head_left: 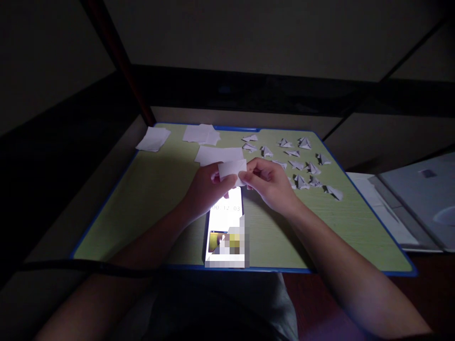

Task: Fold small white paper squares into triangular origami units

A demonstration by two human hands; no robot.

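while half hidden by both hands (208, 187) (268, 182), a dim paper slip (232, 168) above the phone (224, 227)

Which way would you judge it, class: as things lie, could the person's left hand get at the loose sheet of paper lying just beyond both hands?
Probably yes. The left hand sits close to the loose sheet, with bare green board between. But it shares a grip on the small paper piece with the right hand.
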